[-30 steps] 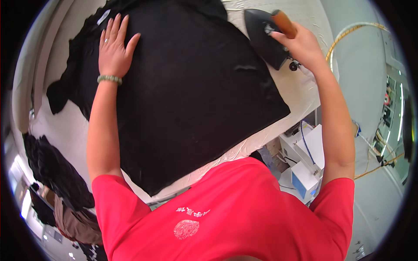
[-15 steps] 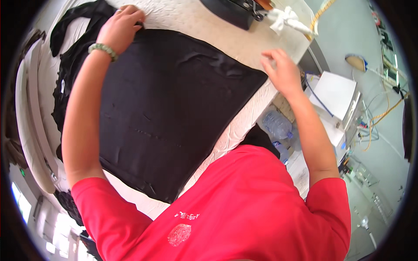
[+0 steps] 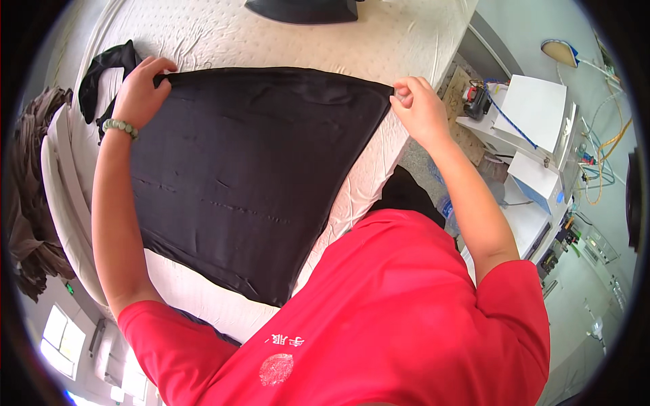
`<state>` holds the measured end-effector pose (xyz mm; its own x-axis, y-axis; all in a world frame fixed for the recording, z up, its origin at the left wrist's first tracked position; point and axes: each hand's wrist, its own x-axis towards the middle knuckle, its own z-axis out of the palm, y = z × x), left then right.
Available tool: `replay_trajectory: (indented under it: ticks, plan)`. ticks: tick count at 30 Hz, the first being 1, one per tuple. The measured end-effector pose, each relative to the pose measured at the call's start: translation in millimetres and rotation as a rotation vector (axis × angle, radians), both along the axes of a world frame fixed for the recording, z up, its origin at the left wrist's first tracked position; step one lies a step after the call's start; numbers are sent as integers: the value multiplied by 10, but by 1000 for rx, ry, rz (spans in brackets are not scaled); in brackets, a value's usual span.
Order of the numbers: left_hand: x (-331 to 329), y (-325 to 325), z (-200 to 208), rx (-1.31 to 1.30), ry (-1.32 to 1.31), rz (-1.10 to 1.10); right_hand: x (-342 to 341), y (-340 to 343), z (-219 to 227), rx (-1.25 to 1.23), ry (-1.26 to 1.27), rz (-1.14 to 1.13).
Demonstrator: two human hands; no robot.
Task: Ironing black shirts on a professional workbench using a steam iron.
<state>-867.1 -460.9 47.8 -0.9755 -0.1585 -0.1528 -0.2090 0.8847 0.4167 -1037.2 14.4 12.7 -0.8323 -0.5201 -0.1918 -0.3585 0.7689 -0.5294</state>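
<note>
A black garment point(image 3: 244, 155) lies spread on the cream padded ironing table, with small creases across its middle and a narrow sleeve-like part point(image 3: 101, 78) bent round at the far left. My right hand point(image 3: 421, 111) pinches the far right corner of the cloth between thumb and fingers. At the far left end of the same edge, my left hand point(image 3: 141, 93) has its thumb and fingers closed on the fabric. A green bead bracelet point(image 3: 120, 128) circles my left wrist. Beyond the garment stands a dark iron point(image 3: 305, 12), partly cut off by the picture's edge.
The ironing table's padded surface point(image 3: 365, 51) extends beyond the cloth. At left is a narrow padded board point(image 3: 57, 176) beside hanging brown cloth point(image 3: 34, 196). White boxy equipment point(image 3: 535, 111) with hoses and cables stands at right, near a plastic bottle point(image 3: 445, 206) below the table edge.
My right hand, apart from the cloth before, has closed on its far right corner. My left hand has moved left along the far edge. The whole view has shifted, so less of the iron shows.
</note>
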Motion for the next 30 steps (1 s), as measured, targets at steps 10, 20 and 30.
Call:
replay_trajectory:
  ticks: [10,20,30]
  plan:
    - [-283,1527,102,4,376,98,-99,106,-146,-60,-94,-44]
    - [-185,3741,-585,-38,162,109,-84,19,-232,-173,-278,-141]
    - [-265,3698,-444,97,215,208,-10,55,-279,-289,-214,-210]
